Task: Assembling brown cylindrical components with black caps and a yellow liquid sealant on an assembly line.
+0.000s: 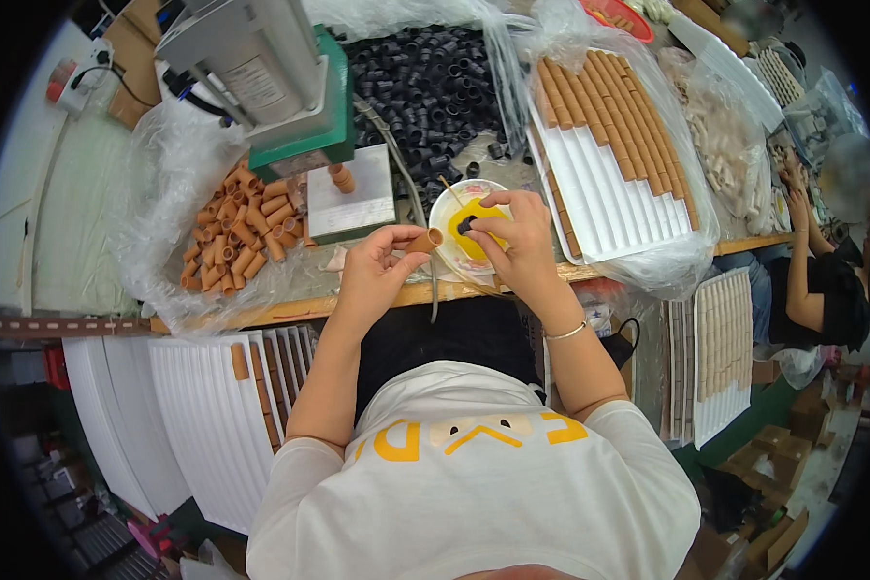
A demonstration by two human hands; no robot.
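Observation:
My left hand (377, 266) holds a short brown tube (425, 240) by its end, its open mouth turned toward the right. My right hand (515, 237) pinches a small black ring-shaped part (466, 225) over a white bowl (442, 208) of yellow liquid. The two hands are close together above the front edge of the wooden bench (300, 307). A thin stick rests in the bowl.
A heap of loose brown tubes (237, 237) lies on plastic at left. Black parts (425, 82) pile up behind the bowl. A press machine (271, 68) stands at back. A white grooved tray (614, 184) holds rows of tubes at right; more trays (213, 406) lean below. Another person (822, 261) works at far right.

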